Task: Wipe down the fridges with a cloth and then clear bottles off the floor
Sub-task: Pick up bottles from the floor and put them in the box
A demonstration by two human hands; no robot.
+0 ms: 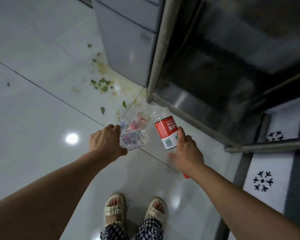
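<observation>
While the left hand is curling its fingers round a bunch of crushed clear bottles just above the tiled floor, the right hand is gripping a red-labelled bottle whose base is pointing away beyond its fingertips, toward the fridge.

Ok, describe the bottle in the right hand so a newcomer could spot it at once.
Find the steel table leg beside the grey fridge. Just below its foot, the right hand grips a clear bottle. Unlike the crushed bottles in the left hand, it is uncrushed with a red-and-white label.
</observation>
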